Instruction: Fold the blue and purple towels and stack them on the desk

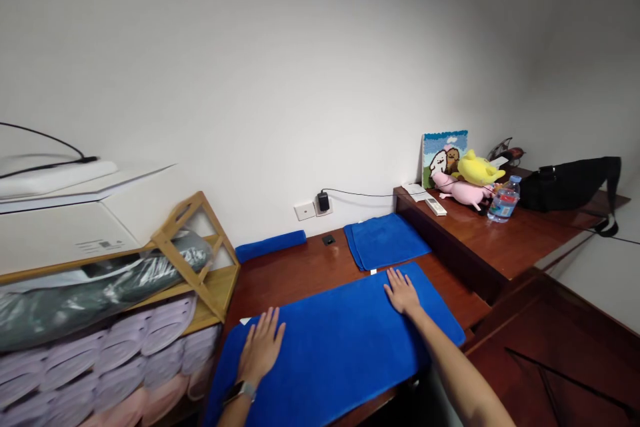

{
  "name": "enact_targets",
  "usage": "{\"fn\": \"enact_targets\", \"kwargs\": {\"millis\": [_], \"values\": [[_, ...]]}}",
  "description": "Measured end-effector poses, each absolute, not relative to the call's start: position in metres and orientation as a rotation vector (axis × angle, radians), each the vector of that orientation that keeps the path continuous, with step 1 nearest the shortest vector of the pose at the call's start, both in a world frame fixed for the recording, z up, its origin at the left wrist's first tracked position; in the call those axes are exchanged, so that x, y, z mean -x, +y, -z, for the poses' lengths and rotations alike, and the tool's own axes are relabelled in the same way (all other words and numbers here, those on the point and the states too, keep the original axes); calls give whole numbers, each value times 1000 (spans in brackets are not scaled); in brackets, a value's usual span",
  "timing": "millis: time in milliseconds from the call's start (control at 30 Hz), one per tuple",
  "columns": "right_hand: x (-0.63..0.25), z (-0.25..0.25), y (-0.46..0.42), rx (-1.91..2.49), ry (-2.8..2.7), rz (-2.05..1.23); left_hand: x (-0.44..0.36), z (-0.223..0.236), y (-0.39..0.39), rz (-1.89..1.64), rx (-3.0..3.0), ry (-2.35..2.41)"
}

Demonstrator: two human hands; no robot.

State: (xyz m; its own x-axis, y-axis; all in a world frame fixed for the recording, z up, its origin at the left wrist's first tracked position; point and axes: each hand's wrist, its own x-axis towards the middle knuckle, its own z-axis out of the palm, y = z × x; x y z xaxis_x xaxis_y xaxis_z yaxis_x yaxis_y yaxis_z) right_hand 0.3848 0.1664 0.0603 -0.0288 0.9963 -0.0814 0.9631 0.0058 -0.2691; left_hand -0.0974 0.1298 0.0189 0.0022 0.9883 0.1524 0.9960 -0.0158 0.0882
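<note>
- While my left hand (261,345) lies palm down near the left end of a spread blue cloth (340,340), my right hand (401,291) rests palm down near its far edge, toward the right.
- Both hands are open flat, fingers extended, gripping nothing.
- The cloth covers the near side of a reddish-brown bench (295,273).
- Just behind it, a folded blue cloth (393,240) lies at right; a narrow blue bundle (273,245) lies farther left, along the white wall (300,93).

The spread cloth (333,333), folded cloth (390,241) and rolled cloth (273,245) are showing plain blue, the desk (295,273) is showing reddish brown, and the panel (445,159) is bearing a white, brown, blue and green cartoon pattern.
</note>
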Motion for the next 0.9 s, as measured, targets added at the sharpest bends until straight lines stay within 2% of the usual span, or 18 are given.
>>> {"fn": "enact_targets", "kwargs": {"millis": [133,267,400,500,633,733,900], "values": [[-416,-55,172,2161,-2097,-377,158,-18,115,276,2132,-2217],[-412,-64,176,2212,-2065,-402,167,-33,110,266,2163,-2209],[-367,-77,154,2115,-1994,-290,111,-47,97,421,2236,-2027],[-307,-75,117,1784,-2141,-246,30,-41,78,519,2399,-1818],[-250,-60,72,1496,-2324,-363,-53,-24,58,418,2603,-1745],[-251,-54,64,1562,-2334,-401,-55,-17,55,358,2580,-1860],[-268,-60,77,1621,-2365,-417,-12,-22,61,378,2441,-1999]]}}
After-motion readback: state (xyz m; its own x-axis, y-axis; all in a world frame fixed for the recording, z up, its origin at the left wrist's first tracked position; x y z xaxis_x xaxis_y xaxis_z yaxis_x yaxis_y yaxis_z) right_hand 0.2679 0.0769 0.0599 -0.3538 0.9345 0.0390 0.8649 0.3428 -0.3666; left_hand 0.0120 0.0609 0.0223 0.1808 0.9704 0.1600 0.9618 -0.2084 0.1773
